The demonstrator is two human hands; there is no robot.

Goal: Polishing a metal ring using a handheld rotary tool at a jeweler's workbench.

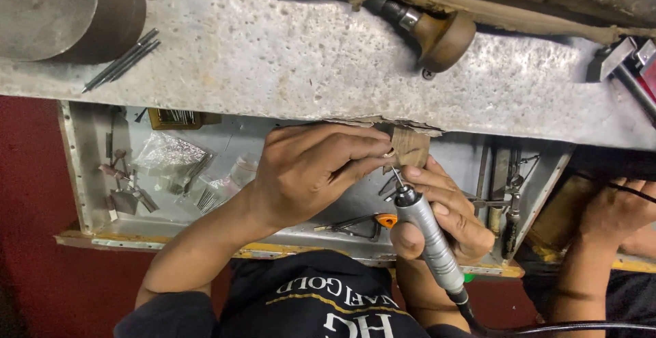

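My left hand (311,170) pinches a small ring-like metal piece (389,153) against a wooden bench peg (412,148) that juts from the workbench edge. My right hand (444,208) grips a silver rotary handpiece (429,239), its thin bit pointing up at the small piece. A black cable runs from the handpiece's lower end to the right.
An open metal drawer (82,187) below the bench holds plastic bags, burs, small tools and orange-handled pliers (362,223). On the grey bench top (273,58) lie thin rods, a wooden-handled tool (437,34) and a metal block. Another person's hand (615,208) rests at right.
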